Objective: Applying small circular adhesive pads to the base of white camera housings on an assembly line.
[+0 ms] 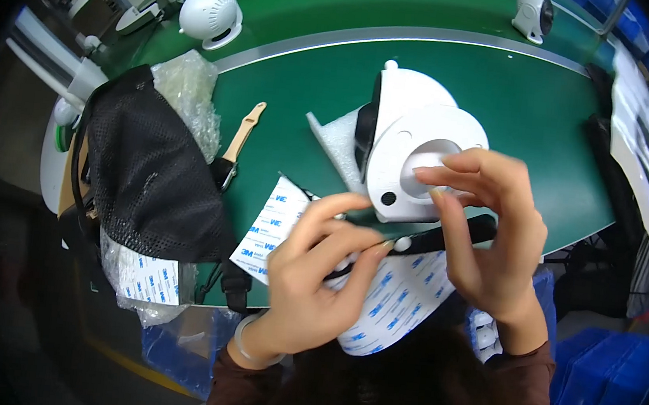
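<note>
A white rounded device (413, 90) lies tipped on the green table, its ring-shaped base (465, 126) facing up towards me. My right hand (498, 227) reaches over the base's recess, thumb and index finger curled close together in a loose pinch; what is between them is too small to tell. My left hand (325, 281) has thumb and fingers pinched beside a small white round piece (402, 244), at the end of a long black object (446, 238). Beneath it lie white backing sheets with blue print (401, 303) (268, 224). Whatever the left fingertips hold is hidden.
A black mesh bag (152, 170) and bubble wrap (186, 95) lie at left, near a wooden-handled brush (246, 128). White foam (338, 137) sits behind the device. Other white devices (211, 16) (531, 18) stand at the back. Blue bins (604, 378) are at lower right.
</note>
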{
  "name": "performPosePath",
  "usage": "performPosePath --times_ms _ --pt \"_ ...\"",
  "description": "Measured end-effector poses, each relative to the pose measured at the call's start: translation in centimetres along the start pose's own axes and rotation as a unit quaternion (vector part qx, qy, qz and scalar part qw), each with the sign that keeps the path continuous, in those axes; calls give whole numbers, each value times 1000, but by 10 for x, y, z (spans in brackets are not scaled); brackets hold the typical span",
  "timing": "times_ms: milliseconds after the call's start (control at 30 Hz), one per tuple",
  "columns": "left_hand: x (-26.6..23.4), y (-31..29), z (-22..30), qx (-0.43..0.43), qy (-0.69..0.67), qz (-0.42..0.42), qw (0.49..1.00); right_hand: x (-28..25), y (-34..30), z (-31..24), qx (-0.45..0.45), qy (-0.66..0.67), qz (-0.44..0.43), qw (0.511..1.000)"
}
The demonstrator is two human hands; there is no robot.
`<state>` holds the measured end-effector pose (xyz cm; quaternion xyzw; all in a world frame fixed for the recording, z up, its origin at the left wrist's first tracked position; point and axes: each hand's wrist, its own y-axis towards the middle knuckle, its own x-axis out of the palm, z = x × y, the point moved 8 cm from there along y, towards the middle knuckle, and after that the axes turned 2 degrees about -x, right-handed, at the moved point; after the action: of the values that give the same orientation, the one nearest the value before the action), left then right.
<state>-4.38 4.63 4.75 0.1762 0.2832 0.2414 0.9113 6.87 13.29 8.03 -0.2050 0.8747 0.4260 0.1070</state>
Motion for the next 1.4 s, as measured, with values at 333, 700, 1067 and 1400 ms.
performPosePath --times_ms 333,700,1067,1400 --pt "-2 0 30 48 116 -68 990 -13 -29 -21 -148 -77 -91 982" --pt "1 -12 -6 8 64 -149 987 -489 -168 10 373 -531 428 629" --pt "13 -7 -7 -8 70 -191 979 -672 -365 -72 669 -482 413 387" --pt "2 12 10 35 -53 -25 998 -127 -34 -38 20 -291 -129 948"
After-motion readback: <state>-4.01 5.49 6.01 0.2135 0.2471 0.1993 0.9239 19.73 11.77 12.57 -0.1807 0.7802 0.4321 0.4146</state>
